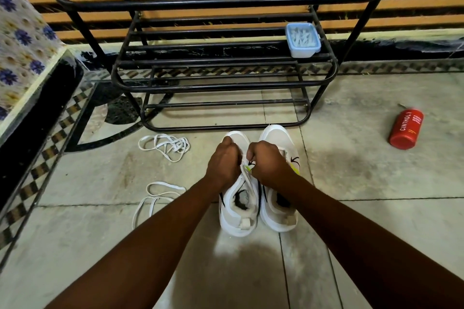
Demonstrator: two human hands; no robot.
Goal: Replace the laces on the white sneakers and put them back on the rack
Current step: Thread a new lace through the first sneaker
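Observation:
Two white sneakers stand side by side on the floor, toes toward the black metal rack. Over the lacing area of the left sneaker, my left hand and my right hand are both curled. They seem to pinch its lace or eyelet edge, though the fingers hide exactly what they hold. The right sneaker stands untouched beside my right wrist. Two loose white laces lie on the floor to the left: one near the rack's foot, the other closer to me.
A pale blue plastic box sits on a lower rack shelf at the right. A red Cinthol can lies on the tiles to the right. A raised black-edged ledge with a floral cloth borders the left side.

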